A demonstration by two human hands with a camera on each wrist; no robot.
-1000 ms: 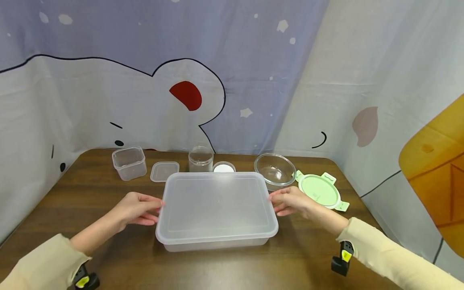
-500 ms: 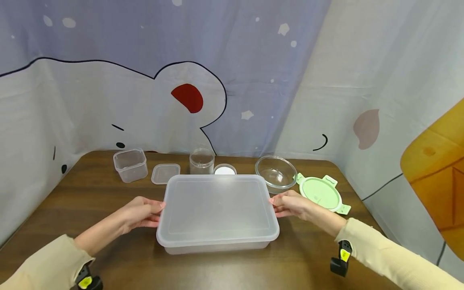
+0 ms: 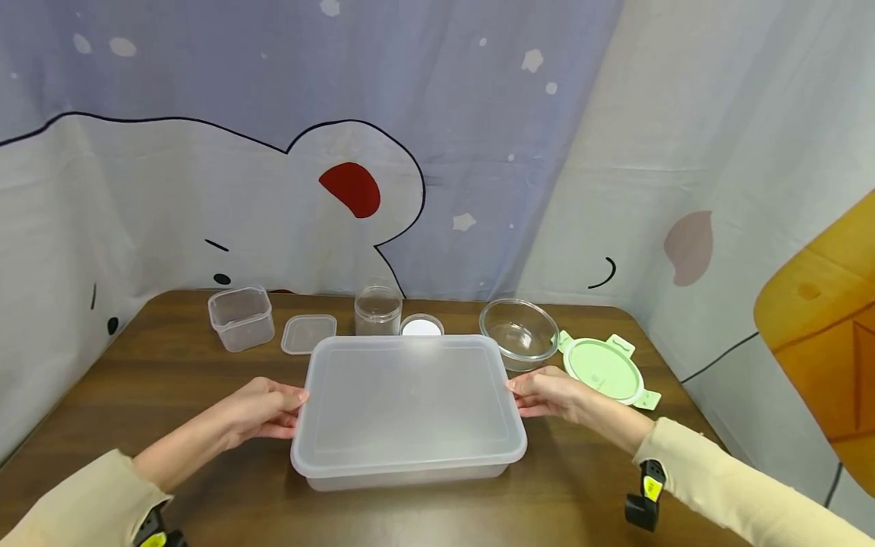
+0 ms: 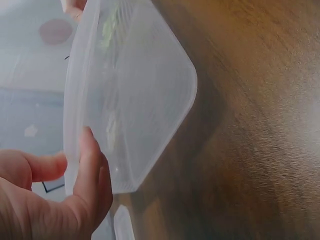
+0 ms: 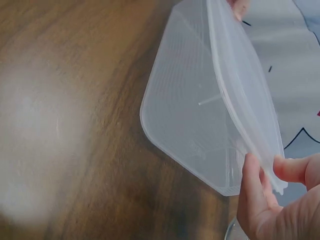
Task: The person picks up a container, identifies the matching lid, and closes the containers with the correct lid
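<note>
A large rectangular translucent food container [image 3: 403, 480] with a frosted lid [image 3: 413, 403] lies in the middle of the table in the head view. My left hand [image 3: 256, 412] pinches its left rim, thumb on the lid's edge and fingers under it, as the left wrist view shows. On the opposite side my right hand [image 3: 550, 395] pinches the right rim the same way. In the right wrist view the lid's rim [image 5: 235, 110] looks slightly wavy along the container wall [image 5: 185, 100]. Whether the base touches the table cannot be told.
Behind stand a small square tub [image 3: 241, 319], its flat lid [image 3: 309, 335], a clear jar [image 3: 378, 311], a round white-topped lid [image 3: 421, 327] and a glass bowl [image 3: 519, 330]. A green clip lid [image 3: 604, 370] lies at right. A printed curtain [image 3: 437, 152] hangs behind the wooden table [image 3: 547, 501].
The fingers of my left hand have drawn closer together at the rim, and those of my right hand likewise. The container has hardly moved; the head view shifted slightly.
</note>
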